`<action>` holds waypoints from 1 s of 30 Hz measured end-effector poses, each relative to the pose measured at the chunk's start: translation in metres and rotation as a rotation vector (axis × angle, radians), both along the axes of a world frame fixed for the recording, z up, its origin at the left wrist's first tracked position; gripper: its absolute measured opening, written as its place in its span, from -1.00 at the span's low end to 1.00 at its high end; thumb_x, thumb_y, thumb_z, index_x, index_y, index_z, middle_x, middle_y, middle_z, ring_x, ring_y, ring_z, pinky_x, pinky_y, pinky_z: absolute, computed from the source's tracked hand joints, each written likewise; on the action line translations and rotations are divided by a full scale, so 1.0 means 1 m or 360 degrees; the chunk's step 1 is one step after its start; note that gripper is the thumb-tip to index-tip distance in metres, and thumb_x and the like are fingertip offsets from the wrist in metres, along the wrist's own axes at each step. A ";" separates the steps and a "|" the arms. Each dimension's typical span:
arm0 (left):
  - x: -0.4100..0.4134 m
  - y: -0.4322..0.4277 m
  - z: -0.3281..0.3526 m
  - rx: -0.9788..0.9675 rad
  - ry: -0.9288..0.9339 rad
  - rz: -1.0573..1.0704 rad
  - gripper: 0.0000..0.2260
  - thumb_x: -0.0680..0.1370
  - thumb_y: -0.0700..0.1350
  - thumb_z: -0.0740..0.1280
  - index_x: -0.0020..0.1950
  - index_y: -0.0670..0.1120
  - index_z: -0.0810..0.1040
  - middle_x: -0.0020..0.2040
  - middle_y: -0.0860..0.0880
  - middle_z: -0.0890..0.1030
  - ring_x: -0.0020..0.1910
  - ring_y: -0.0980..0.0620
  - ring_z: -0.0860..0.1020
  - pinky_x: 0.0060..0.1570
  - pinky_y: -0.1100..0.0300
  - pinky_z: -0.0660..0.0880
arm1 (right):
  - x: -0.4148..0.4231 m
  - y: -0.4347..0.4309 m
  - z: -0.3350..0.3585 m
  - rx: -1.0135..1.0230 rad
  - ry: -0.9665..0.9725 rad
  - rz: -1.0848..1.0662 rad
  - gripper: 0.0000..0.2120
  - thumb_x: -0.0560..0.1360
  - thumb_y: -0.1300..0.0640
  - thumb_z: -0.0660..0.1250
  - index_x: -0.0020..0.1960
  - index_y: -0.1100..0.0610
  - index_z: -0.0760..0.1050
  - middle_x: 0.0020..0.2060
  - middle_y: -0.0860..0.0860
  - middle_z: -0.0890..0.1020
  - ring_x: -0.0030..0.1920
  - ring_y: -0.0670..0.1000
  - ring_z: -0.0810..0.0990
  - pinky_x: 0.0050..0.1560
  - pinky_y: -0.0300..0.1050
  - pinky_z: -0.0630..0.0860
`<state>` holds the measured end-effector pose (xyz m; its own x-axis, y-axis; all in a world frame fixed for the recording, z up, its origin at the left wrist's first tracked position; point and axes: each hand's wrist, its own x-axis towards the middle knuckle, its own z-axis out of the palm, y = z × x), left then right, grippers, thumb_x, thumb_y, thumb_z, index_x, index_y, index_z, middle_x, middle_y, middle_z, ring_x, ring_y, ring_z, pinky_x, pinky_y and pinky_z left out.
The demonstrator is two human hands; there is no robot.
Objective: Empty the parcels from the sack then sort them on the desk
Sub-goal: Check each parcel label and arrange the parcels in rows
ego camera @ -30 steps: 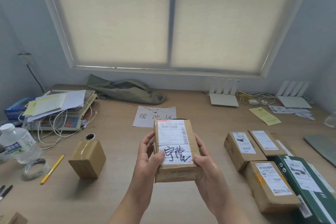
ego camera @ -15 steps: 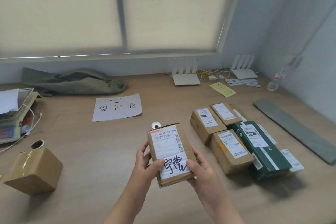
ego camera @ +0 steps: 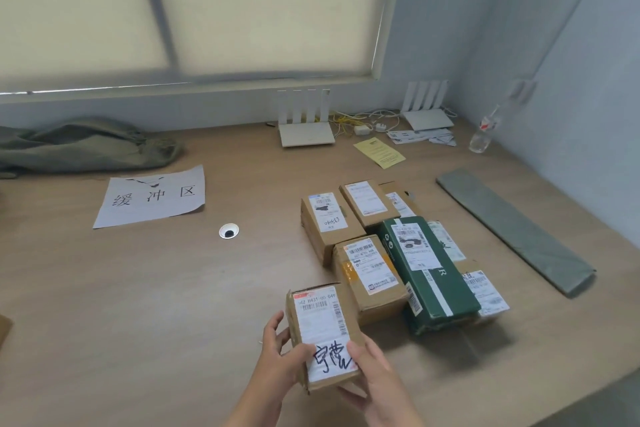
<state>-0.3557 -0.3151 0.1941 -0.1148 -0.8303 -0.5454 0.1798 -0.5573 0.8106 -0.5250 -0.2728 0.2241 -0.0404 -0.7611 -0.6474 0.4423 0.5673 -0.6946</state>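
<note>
Both hands (ego camera: 287, 354) (ego camera: 372, 371) grip the labelled brown cardboard parcel (ego camera: 323, 333); I've swung it over beside the sorted boxes (ego camera: 391, 253), just right, ready to place.

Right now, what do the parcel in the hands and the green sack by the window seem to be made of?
The held parcel looks like brown corrugated cardboard, matte, with creased edges and a white paper label bearing black handwriting. The green sack looks like soft woven cloth, perhaps canvas: it lies limp and wrinkled, without shine.
</note>
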 end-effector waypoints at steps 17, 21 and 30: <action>-0.049 -0.052 -0.053 0.0252 -0.0301 0.0111 -0.51 0.50 -0.06 0.28 0.43 0.06 0.31 0.19 0.00 0.66 0.06 0.01 0.70 0.21 -0.06 0.58 | 0.003 -0.058 -0.078 0.0330 -0.0127 -0.0424 -0.71 0.51 0.34 0.44 0.22 0.26 0.57 0.01 0.18 0.74 0.04 0.12 0.69 0.15 0.07 0.57; -0.054 -0.062 -0.057 0.0259 -0.0466 0.0072 -0.47 0.49 0.13 0.30 0.44 0.12 0.29 0.21 0.02 0.66 0.11 0.05 0.66 0.27 -0.04 0.54 | 0.006 -0.072 -0.079 0.0365 -0.0156 -0.0580 -0.51 0.50 0.34 0.45 0.37 0.34 0.38 0.17 0.21 0.65 0.17 0.10 0.63 0.39 0.11 0.40; -0.055 -0.086 -0.067 0.0223 -0.0496 0.0044 -0.60 0.62 0.12 0.28 0.43 0.05 0.36 0.15 0.01 0.69 0.11 0.03 0.67 0.25 -0.06 0.56 | 0.015 -0.092 -0.079 0.0361 -0.0343 -0.0698 -0.79 0.57 0.24 0.38 0.15 0.30 0.46 0.06 0.13 0.64 0.02 -0.02 0.57 0.45 0.19 0.32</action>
